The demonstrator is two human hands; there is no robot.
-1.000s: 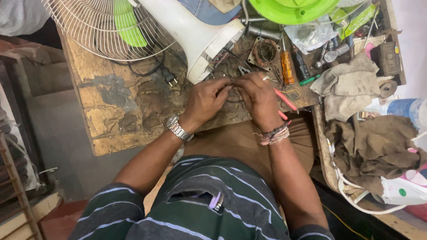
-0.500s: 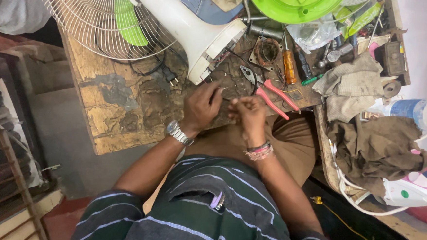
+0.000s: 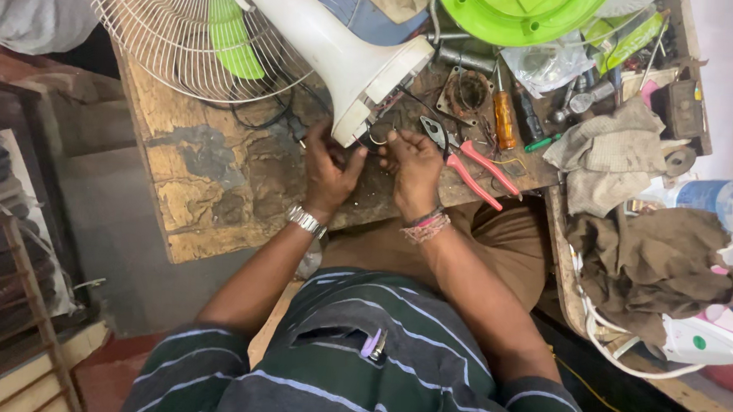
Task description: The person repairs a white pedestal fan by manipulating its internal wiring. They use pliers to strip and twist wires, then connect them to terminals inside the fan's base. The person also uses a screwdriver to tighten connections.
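White plastic fan stem (image 3: 333, 50) lies tilted across the worn wooden bench (image 3: 208, 193), open end facing the person, wire guard with green blade (image 3: 183, 29) hanging over the far left corner. Dark thin wires (image 3: 380, 130) stick out of that open end, mid-bench. Left hand (image 3: 328, 169) is at the stem's mouth, fingers curled narrow, pinching at the wires. Right hand (image 3: 414, 168) is just beside it, fingers bunched tight; a small wire loop sits at the tips, but whether it's actually gripped is impossible to tell. Red-handled pliers (image 3: 473, 163) lie on the bench, touching the right hand's outer side. Orange-handled screwdriver (image 3: 502, 117) is further back. Grey rag (image 3: 607, 160) is at the right edge.
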